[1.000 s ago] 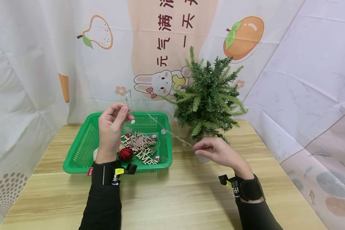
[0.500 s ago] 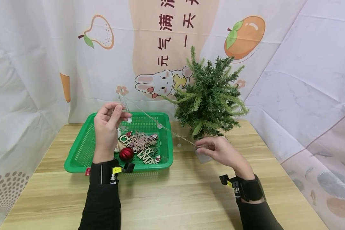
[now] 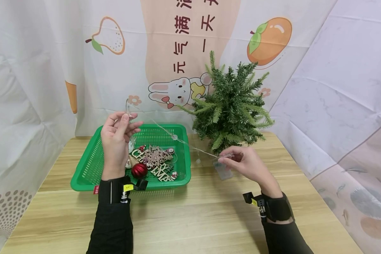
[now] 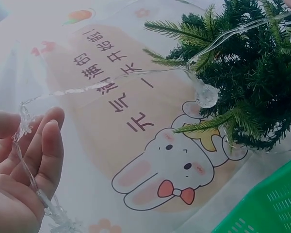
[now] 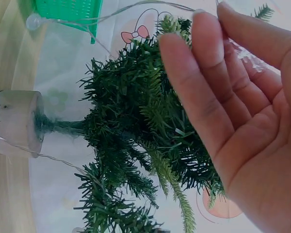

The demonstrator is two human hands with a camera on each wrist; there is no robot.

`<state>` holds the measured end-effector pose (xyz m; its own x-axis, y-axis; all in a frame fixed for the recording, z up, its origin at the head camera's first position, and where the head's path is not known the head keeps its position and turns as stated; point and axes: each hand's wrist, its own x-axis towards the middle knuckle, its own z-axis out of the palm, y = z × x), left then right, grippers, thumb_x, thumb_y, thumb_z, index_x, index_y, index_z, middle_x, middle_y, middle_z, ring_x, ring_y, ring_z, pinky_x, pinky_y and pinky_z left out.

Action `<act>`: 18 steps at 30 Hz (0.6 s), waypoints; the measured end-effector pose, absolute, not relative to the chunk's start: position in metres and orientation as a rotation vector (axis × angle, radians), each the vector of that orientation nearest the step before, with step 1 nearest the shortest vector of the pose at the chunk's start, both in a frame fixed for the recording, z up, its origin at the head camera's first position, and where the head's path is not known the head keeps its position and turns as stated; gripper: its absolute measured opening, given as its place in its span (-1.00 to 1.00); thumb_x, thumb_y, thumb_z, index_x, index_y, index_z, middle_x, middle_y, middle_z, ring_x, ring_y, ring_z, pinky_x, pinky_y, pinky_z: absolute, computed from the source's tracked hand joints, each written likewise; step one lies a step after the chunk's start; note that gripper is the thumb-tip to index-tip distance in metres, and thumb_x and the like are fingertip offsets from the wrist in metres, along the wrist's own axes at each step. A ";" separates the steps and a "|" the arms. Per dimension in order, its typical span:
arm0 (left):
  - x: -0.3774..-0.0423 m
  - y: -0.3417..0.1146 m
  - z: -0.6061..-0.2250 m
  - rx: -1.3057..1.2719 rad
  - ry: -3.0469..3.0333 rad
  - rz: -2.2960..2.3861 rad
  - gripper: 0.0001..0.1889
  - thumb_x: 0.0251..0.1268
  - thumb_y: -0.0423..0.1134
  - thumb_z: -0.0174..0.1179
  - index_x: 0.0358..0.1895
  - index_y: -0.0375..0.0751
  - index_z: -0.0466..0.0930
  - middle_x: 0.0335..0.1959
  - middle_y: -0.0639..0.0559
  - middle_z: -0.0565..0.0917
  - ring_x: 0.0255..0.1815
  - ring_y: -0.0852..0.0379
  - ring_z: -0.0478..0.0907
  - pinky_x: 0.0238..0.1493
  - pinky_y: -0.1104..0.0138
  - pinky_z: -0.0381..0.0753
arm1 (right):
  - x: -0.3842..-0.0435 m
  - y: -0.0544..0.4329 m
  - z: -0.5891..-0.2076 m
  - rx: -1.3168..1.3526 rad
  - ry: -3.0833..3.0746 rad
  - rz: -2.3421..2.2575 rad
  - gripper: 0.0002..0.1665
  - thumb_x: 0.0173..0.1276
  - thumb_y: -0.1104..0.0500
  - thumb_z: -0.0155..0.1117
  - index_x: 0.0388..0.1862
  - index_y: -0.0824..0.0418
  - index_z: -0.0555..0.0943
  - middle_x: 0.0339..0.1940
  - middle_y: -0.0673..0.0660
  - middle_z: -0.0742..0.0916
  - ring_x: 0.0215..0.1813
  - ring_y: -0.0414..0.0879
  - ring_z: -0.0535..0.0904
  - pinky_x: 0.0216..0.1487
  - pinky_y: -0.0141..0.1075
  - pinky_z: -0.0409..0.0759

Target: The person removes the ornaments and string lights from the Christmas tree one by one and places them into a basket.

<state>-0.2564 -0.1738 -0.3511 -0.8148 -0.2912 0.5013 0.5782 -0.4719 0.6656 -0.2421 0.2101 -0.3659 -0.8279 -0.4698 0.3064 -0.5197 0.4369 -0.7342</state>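
A clear string of fairy lights (image 3: 174, 137) stretches between my two hands, in front of the basket and a small artificial Christmas tree (image 3: 230, 106). My left hand (image 3: 115, 141), raised over the basket's left half, pinches one part of the string between thumb and fingers. Clear snowflake-like pieces (image 4: 63, 221) dangle by that palm in the left wrist view. Low in front of the tree, my right hand (image 3: 242, 161) pinches the wire with thumb and index finger, and more clear pieces (image 5: 250, 57) lie by its fingers. A round clear bulb (image 4: 207, 96) hangs mid-span.
A green plastic basket (image 3: 187, 158) at the left holds a red ball (image 3: 139, 170), wooden letter ornaments (image 3: 162, 173) and other decorations. By the tree's pale base (image 5: 20, 121) sits a translucent box (image 3: 223, 171). A printed cloth (image 3: 108, 88) hangs behind the wooden table.
My left hand has drifted left, drawing the string straighter across the basket. My right hand has risen slightly, and clear pieces now show at its fingers.
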 end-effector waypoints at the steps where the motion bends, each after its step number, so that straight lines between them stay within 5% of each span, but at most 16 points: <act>1: -0.257 -0.174 -0.351 -0.430 -1.203 -2.290 -0.71 0.49 -0.28 0.22 0.04 -0.44 0.46 -0.08 -0.29 0.72 -0.25 0.02 0.78 -0.24 0.32 0.72 | -0.242 0.210 -0.366 0.901 -2.600 1.377 -0.91 0.36 0.23 0.45 -0.18 0.16 0.75 -0.43 -0.01 0.77 -0.49 -0.12 0.68 -0.54 -0.29 0.61; 11: -0.258 -0.175 -0.352 -0.372 -1.203 -2.314 -0.77 0.50 -0.24 0.22 0.00 -0.29 0.43 0.07 -0.44 0.65 -0.19 -0.04 0.78 -0.16 0.27 0.73 | -0.239 0.210 -0.362 0.986 -2.416 1.470 -0.80 0.35 0.42 0.37 -0.06 0.31 0.74 -0.26 0.16 0.78 -0.33 -0.06 0.75 -0.32 -0.27 0.72; 18: -0.260 -0.175 -0.353 -0.353 -1.169 -2.318 -0.77 0.55 -0.23 0.16 0.03 -0.27 0.38 -0.01 -0.32 0.68 -0.18 -0.03 0.75 -0.23 0.32 0.72 | -0.237 0.209 -0.361 1.035 -2.331 1.578 -0.70 0.38 0.51 0.28 0.06 0.38 0.70 -0.26 0.18 0.79 -0.31 -0.07 0.77 -0.27 -0.22 0.74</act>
<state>-0.2598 -0.1754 -0.3528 -0.8333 -0.3286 0.4446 0.5528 -0.4951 0.6703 -0.2369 0.2089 -0.3614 -0.7527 -0.4591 0.4719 -0.6085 0.2117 -0.7648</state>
